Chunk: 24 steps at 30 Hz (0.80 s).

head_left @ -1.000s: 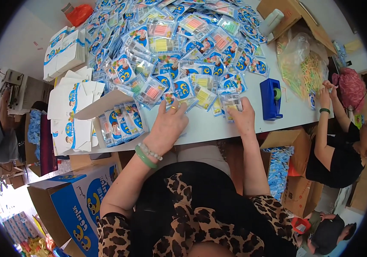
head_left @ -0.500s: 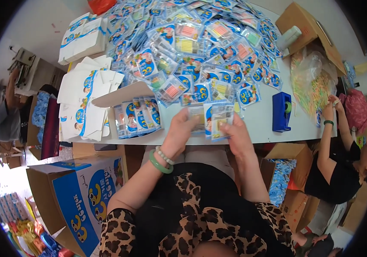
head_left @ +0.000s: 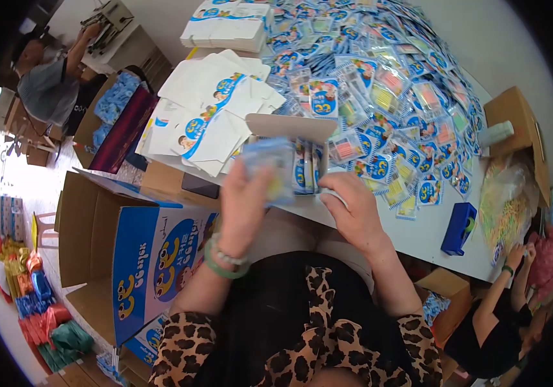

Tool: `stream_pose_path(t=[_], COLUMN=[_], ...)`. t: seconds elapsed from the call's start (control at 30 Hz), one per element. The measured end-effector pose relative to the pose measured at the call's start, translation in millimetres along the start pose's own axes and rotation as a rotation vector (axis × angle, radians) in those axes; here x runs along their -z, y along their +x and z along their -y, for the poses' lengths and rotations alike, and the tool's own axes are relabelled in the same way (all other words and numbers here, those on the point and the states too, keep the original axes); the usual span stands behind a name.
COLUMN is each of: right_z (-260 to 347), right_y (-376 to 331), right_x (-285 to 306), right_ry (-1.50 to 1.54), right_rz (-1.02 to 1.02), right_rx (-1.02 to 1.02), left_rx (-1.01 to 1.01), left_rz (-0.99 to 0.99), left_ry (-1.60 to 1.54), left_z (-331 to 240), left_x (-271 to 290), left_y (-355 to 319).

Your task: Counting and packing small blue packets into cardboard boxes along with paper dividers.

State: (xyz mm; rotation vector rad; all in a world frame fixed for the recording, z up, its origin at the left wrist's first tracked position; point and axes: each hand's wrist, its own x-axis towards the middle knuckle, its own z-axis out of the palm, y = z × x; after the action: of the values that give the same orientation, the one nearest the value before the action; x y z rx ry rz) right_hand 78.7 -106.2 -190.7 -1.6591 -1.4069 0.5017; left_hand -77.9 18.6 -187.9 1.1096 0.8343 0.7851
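Observation:
My left hand (head_left: 245,209) grips a few small clear-and-blue packets (head_left: 271,171), blurred by motion, over the left part of a small white carton (head_left: 289,126). The carton's flap stands up at the back. Inside its right part, several packets (head_left: 303,169) stand on edge; the held packets hide the left part. My right hand (head_left: 355,209) is at the carton's right front corner, with bent fingers pinching its edge. Flattened printed cartons (head_left: 208,122) lie in a loose stack to the left. A large heap of packets (head_left: 379,90) covers the table behind and to the right.
A blue tape dispenser (head_left: 459,229) stands on the right of the table (head_left: 412,240). Beyond it is a clear bag of colourful sticks (head_left: 505,200) with a co-worker's hands (head_left: 518,255) beside it. A large open cardboard box (head_left: 112,258) stands at lower left. Another person (head_left: 50,80) works at far left.
The view has swung left. My left hand has carried the packets from in front of the heap to above the carton. My right hand has let go of them and moved to the carton's edge.

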Motion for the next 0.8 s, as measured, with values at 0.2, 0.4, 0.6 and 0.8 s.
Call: stream_pose_path(t=[0.2, 0.4, 0.6, 0.8], right_z=[-4.5, -20.8, -9.5, -4.5], right_y=[68.1, 99.8, 114.3, 115.7], right_x=[-52.9, -77.9, -66.3, -56.1], right_ry=[-0.518, -0.590, -0.686, -0.653], right_rz=[0.201, 0.363, 0.532, 0.500], right_rx=[0.441, 0.461, 0.411, 0.513], left_rx=[-0.178, -0.106, -0.014, 0.009], left_rz=[-0.209, -0.214, -0.167, -0.151], left_ry=[-0.083, -0.237, -0.286, -0.287], left_z=[-5.4, 2.3, 14.3, 13.8], left_x=[58.2, 66.5, 80.6, 87.7], left_y=[16.4, 15.0, 14.5, 13.6])
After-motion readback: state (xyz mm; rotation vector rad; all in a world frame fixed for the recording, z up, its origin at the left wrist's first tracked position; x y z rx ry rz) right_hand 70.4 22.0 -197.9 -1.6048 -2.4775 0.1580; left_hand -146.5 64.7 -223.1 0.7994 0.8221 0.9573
